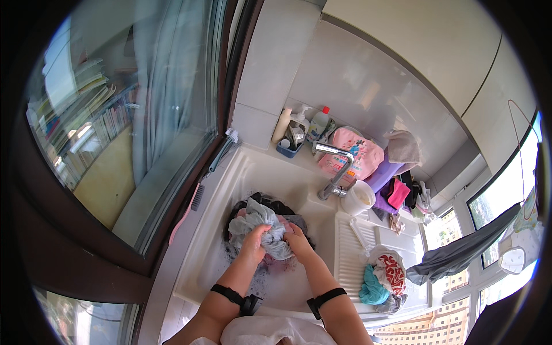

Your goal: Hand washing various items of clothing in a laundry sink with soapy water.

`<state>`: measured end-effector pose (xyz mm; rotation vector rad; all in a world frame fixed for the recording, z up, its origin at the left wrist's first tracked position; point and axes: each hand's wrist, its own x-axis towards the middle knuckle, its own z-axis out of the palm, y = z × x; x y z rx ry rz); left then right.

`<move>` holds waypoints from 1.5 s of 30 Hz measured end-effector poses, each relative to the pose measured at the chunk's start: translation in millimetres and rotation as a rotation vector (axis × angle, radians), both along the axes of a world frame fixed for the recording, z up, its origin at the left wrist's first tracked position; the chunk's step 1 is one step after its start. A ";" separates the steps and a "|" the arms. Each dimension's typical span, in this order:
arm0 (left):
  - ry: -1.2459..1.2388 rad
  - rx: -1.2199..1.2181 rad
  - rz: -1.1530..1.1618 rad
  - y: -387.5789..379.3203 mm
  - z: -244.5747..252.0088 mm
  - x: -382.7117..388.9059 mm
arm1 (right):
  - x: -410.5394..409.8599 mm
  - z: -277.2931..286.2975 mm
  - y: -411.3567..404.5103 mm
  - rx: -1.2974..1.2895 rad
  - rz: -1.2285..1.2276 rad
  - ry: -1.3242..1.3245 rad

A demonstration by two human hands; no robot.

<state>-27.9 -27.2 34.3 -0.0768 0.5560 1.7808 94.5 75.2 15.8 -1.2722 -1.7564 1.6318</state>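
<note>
Both hands grip a wet, light grey-blue cloth [261,220] in a white laundry sink [207,254]. My left hand [255,243] closes on its left side, and my right hand [298,241] closes on its right side, close to some pink fabric. Beneath and around the cloth lies a heap of dark wet clothes [269,202] in sudsy, dark-specked water. The fingertips are partly hidden in the folds.
A chrome faucet [338,172] and a white tub [358,197] stand behind the sink. Bunched clothes [374,286] lie on the ribbed washboard [347,254] at right. Bottles, including one with a red cap [318,125], line the back. A pink-handled brush [186,213] rests on the left ledge.
</note>
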 end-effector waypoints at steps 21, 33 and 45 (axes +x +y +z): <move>-0.221 -0.526 -0.249 14.5 -13.9 13.8 | 11.0 61.8 23.0 0.362 -0.220 0.119; -0.198 0.018 0.093 25.7 -49.2 6.5 | -47.3 37.4 -39.2 0.740 -0.141 -0.183; -0.181 0.121 -0.017 12.8 -92.6 1.0 | -41.6 46.0 -79.3 0.716 0.178 0.149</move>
